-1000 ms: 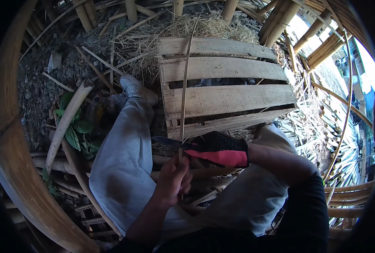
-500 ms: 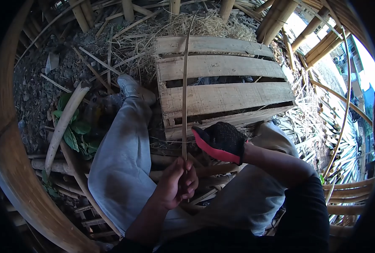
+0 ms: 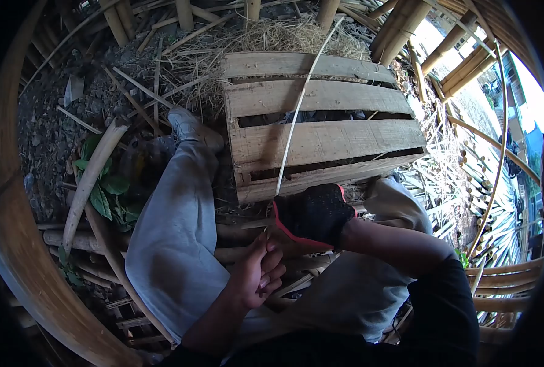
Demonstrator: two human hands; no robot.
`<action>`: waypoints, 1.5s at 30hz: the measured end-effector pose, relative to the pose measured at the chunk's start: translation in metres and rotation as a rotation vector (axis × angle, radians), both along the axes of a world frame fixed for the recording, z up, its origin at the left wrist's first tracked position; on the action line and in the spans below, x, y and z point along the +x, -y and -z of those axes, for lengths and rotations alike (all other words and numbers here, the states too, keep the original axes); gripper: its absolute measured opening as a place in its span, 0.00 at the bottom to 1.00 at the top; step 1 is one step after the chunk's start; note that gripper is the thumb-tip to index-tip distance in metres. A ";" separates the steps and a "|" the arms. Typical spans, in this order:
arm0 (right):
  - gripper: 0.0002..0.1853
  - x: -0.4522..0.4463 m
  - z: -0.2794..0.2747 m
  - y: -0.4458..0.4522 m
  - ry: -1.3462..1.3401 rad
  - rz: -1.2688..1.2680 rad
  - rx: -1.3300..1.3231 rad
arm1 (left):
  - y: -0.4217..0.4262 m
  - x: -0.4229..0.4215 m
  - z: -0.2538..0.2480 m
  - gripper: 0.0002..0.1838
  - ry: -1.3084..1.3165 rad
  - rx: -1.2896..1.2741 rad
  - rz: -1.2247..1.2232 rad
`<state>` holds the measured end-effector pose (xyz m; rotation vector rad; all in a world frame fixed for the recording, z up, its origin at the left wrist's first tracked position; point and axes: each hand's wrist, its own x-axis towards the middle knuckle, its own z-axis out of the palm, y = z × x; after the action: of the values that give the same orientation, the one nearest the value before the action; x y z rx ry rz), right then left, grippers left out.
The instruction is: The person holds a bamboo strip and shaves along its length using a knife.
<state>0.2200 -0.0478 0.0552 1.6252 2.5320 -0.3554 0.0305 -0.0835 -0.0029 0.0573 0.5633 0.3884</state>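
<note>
A long thin pale strip (image 3: pixel 296 116) rises from my hands and leans right across the slatted wooden crate (image 3: pixel 321 95). My bare left hand (image 3: pixel 261 272) is closed low on the strip, thumb against the bent fingers. Just above and to its right, my right hand (image 3: pixel 313 215), in a black glove with red edging, is closed around the strip near the crate's front edge. Its fingertips are hidden behind the glove's back. No knife can be made out now.
A thick bamboo pole (image 3: pixel 33 269) curves along the left edge. A cut stick (image 3: pixel 93 180) lies beside green leaves (image 3: pixel 104 199). Straw (image 3: pixel 284 37) lies behind the crate, and bamboo posts (image 3: pixel 400 30) stand at the back right. My shoe (image 3: pixel 186 125) is left of the crate.
The strip has turned and now leans right, showing a paler side. My right hand first drew away from the strip, then came back and closed on it; the dark blade seen earlier is out of sight.
</note>
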 end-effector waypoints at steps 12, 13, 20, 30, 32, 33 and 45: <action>0.22 0.025 -0.002 -0.032 0.009 0.346 0.176 | 0.002 -0.008 -0.014 0.16 -0.120 0.180 0.009; 0.22 0.022 -0.003 -0.030 0.015 0.342 0.181 | 0.003 -0.004 -0.013 0.17 -0.122 0.198 0.025; 0.18 0.005 0.004 -0.004 -0.064 0.031 0.258 | 0.005 -0.001 -0.009 0.20 -0.208 0.248 0.021; 0.20 0.009 0.018 -0.010 -0.034 0.101 0.268 | 0.007 -0.004 -0.014 0.20 -0.210 0.205 0.038; 0.16 0.021 0.005 -0.033 0.054 0.207 0.228 | 0.005 -0.003 -0.017 0.18 -0.155 0.208 0.021; 0.16 0.020 0.003 -0.031 0.057 0.209 0.232 | 0.005 -0.004 -0.017 0.18 -0.152 0.213 0.023; 0.21 0.021 -0.009 -0.039 0.131 0.222 0.103 | 0.004 -0.003 -0.020 0.18 -0.176 0.231 0.024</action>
<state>0.2412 -0.0086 0.0638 1.9061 2.3167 -0.1335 0.0271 -0.0875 0.0170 0.3225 0.6886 0.4266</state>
